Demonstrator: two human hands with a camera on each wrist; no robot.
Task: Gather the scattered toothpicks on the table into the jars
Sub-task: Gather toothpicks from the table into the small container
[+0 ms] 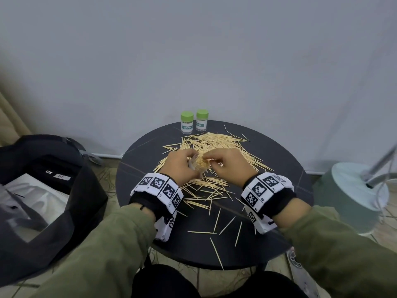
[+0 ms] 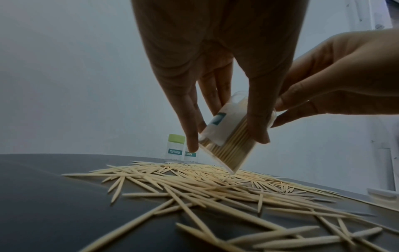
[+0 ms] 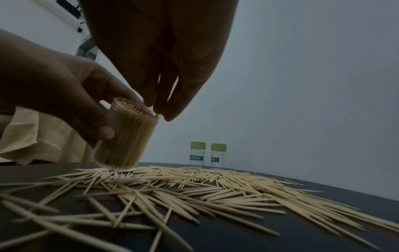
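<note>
Two hands (image 1: 204,164), clear round jar (image 3: 126,134), slim wooden toothpicks (image 1: 214,143).

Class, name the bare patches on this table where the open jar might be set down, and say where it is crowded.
Bare: the table's left side, beside the left hand; also its right edge. Crowded: the toothpick heap, running from the two capped jars to the hands.

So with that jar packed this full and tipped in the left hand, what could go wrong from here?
1. The clear open plastic jar, gripped tilted by the left hand, looks nearly full; more toothpicks may jam or spill out.
2. The right hand pinches at the jar's rim; a push might knock it loose.
3. Loose wooden toothpicks near the round dark table's front edge could get swept off by a sleeve.
</note>
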